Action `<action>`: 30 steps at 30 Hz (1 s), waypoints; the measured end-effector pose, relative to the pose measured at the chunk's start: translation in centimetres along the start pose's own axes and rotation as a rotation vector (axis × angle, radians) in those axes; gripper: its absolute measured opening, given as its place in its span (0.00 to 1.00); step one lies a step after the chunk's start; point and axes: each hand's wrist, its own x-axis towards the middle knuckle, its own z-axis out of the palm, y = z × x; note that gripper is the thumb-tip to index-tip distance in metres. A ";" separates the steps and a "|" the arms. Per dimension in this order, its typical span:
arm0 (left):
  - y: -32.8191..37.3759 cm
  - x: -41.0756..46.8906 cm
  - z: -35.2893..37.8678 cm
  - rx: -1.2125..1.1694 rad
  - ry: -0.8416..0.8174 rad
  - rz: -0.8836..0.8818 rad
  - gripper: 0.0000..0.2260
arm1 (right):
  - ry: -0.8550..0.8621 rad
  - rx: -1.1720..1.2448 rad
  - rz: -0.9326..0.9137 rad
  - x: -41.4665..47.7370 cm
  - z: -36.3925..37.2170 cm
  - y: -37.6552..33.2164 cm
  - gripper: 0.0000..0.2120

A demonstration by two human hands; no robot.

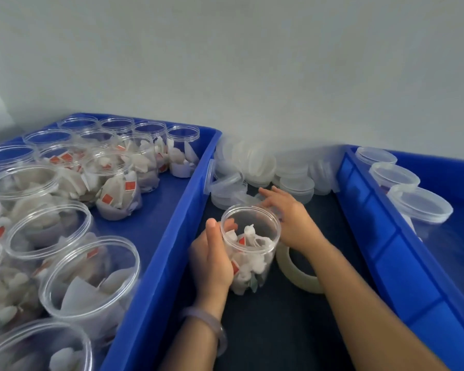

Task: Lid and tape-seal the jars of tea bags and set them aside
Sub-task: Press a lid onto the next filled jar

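A clear open jar of tea bags (252,250) stands on the dark table between two blue crates. My left hand (213,259) grips its left side, thumb up by the rim. My right hand (288,214) reaches past the jar's far rim with fingers stretched toward a pile of clear lids (263,167) at the back; whether it touches a lid is unclear. A roll of clear tape (295,271) lies flat just right of the jar, under my right forearm.
The left blue crate (172,236) holds several open jars filled with tea bags. The right blue crate (381,236) holds lidded jars (419,204). A pale wall rises behind. A bracelet sits on my left wrist.
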 end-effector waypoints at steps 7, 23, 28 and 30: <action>0.2 -0.8 0.6 -0.007 -0.016 -0.059 0.21 | 0.364 0.512 0.010 -5.5 -6.2 -5.1 0.03; 0.4 -2.9 1.4 0.096 -0.070 0.039 0.25 | -0.106 -0.137 -0.078 -6.7 -4.6 -8.2 0.29; 0.5 -2.7 1.4 0.119 -0.072 0.020 0.23 | -0.031 -0.149 -0.110 -6.8 -4.3 -8.3 0.26; 0.6 -2.6 1.4 0.128 -0.078 0.017 0.23 | -0.043 -0.146 -0.103 -6.8 -4.4 -8.4 0.25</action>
